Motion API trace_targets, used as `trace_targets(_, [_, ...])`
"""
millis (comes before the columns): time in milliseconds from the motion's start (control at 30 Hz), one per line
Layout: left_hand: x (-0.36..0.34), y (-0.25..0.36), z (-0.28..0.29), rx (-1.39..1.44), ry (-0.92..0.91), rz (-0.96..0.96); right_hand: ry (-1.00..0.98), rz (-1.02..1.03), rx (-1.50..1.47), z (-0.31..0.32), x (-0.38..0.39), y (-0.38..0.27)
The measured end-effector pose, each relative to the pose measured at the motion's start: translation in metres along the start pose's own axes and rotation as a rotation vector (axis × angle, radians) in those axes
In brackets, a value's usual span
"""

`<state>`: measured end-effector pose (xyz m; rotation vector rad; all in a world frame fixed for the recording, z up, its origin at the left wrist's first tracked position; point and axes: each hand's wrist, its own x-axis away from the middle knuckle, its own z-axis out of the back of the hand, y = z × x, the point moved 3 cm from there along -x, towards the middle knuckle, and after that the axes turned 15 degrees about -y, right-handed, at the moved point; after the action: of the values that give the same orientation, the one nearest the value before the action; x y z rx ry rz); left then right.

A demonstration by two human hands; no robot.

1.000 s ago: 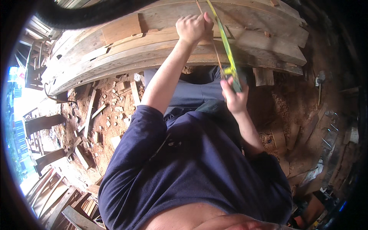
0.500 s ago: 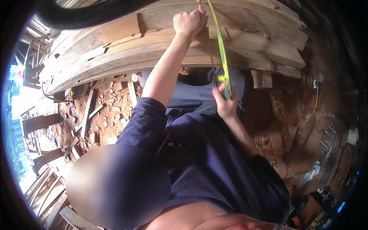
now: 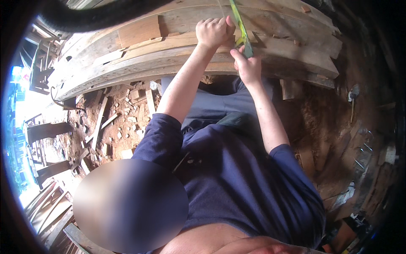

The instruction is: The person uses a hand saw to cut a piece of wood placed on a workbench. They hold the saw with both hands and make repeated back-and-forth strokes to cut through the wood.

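Yellow-green saw (image 3: 238,20): slanted over the plank bench (image 3: 292,53), just right of the left hand (image 3: 211,33); its far end ran out of view.
Right hand (image 3: 248,67): its grip was clamped on the saw's green handle (image 3: 248,51).
Left hand: its grip was curled together; whether around anything could not be told.
Wood scraps (image 3: 132,120): lay left of the trousers (image 3: 203,103).

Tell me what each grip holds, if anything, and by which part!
The right grip holds a yellow-green frame saw by its green handle. Whether the left grip holds anything can't be told.
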<state>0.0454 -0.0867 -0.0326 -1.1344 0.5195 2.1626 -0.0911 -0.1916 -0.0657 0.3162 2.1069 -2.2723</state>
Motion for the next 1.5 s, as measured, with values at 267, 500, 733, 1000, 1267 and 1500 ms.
trace_targets(267, [-0.007,-0.005,-0.018,-0.071,-0.165,0.126,0.020,0.115,0.177,0.005,0.147,-0.001])
trace_targets(500, [-0.003,-0.016,-0.007,-0.067,-0.048,0.175,-0.061,0.154,0.283,0.000,0.133,-0.025])
trace_targets(733, [-0.007,-0.004,-0.013,-0.091,-0.117,0.065,-0.035,-0.053,-0.170,0.016,0.141,-0.036])
trace_targets(1000, [0.000,-0.001,-0.003,-0.070,-0.070,0.064,-0.055,-0.028,0.000,0.004,0.111,-0.032])
trace_targets(1267, [-0.009,-0.007,-0.019,-0.153,-0.234,0.115,-0.027,0.008,0.075,0.004,0.113,-0.038])
trace_targets(1500, [-0.010,-0.002,-0.014,0.009,-0.146,0.069,0.012,0.069,0.124,-0.001,0.127,-0.031])
